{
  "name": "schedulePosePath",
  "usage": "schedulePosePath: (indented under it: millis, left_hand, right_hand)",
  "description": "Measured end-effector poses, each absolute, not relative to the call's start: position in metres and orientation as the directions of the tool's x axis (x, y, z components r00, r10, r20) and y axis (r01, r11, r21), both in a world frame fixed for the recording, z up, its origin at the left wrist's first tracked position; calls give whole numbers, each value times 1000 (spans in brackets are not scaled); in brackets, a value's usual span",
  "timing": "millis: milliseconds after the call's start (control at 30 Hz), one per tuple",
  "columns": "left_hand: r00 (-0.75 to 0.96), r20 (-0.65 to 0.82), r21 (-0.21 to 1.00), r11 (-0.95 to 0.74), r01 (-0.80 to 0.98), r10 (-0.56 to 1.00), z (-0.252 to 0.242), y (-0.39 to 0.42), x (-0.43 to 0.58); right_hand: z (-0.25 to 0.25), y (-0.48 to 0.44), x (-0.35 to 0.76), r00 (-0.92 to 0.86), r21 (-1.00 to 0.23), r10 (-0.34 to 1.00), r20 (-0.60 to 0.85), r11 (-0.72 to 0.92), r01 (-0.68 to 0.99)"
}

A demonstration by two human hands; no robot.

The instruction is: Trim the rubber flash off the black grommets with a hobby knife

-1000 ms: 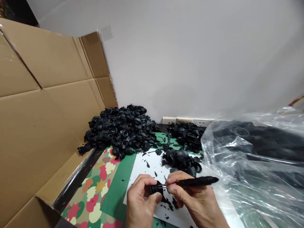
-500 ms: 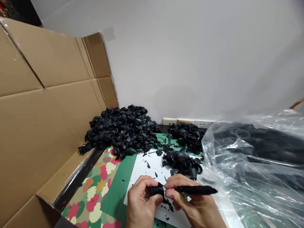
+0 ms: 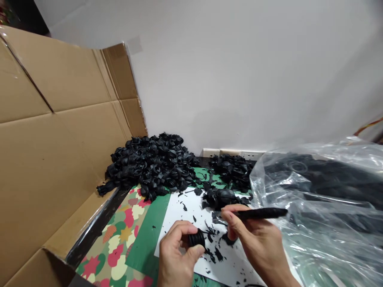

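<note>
Between the thumb and fingers of my left hand (image 3: 178, 253) is a black ribbed rubber bellows (image 3: 196, 238), held just above the white sheet (image 3: 176, 211). My right hand (image 3: 254, 235) grips what looks like a craft knife (image 3: 260, 213), its black-wrapped handle pointing right. The knife's tip is blurred and apart from the bellows. A black rubber scrap (image 3: 229, 240) shows under the right fingers; whether they touch it I cannot tell. Small black shavings (image 3: 218, 254) are strewn over the sheet between both hands.
A large heap of black ribbed rubber parts (image 3: 152, 163) lies at the back left, beside a cardboard box (image 3: 60, 159). Smaller black piles (image 3: 231, 171) sit by the wall sockets (image 3: 253, 156). A clear plastic bag (image 3: 314, 207) of black parts fills the right side.
My right hand has moved up and right with the knife, away from the bellows. My left hand keeps its hold on the bellows in nearly the same place.
</note>
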State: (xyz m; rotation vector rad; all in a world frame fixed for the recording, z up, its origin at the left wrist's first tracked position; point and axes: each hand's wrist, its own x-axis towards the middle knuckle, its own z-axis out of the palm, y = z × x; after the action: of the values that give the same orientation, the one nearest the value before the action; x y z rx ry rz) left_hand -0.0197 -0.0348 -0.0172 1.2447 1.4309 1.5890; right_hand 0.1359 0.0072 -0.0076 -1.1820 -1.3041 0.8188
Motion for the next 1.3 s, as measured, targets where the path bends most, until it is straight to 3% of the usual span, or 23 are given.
schedulePosePath:
  millis: [133, 367, 533, 700, 800, 900, 1000, 1067, 1167, 1300]
  left_hand:
    - [-349, 217, 974, -181, 133, 912, -17, -34, -20]
    - [-327, 203, 977, -171, 125, 923, -18, -34, -21]
    - [-282, 215, 975, -188, 120, 935, -20, -34, -23]
    - [-233, 215, 973, -186, 138, 949, -25, -33, -28]
    - [-238, 195, 979, -172, 112, 951, -27, -31, -29]
    - [-241, 159, 987, -151, 48, 958, -28, -32, -29]
    - [-231, 130, 992, -124, 38, 964, -27, -34, -26]
    - [-246, 158, 986, -140, 90, 956, -26, -36, -23]
    - [-296, 208, 975, -172, 143, 932, -22, -37, -19]
    - [-313, 198, 979, -169, 118, 929, -19, -36, -18]
  right_hand:
    - [-7, 4, 130, 66, -996, 994, 84, 85, -14]
    - [-2, -6, 122, -86, -972, 993, 79, 58, -228]
    - [-9, -6, 121, -196, -972, 954, 226, 208, -109]
    - [-10, -4, 124, -184, -927, 914, 362, 374, 37]
    - [-12, -7, 122, -296, -836, 824, 483, 534, 125]
    - [-18, -11, 118, -409, -601, 626, 664, 772, 206]
    - [-21, -9, 121, -318, -340, 455, 832, 870, 356]
    - [-19, -3, 129, -250, -296, 438, 864, 842, 451]
    - [-13, 9, 140, -64, -504, 612, 788, 701, 504]
    - [-11, 13, 142, 52, -889, 920, 389, 360, 283]
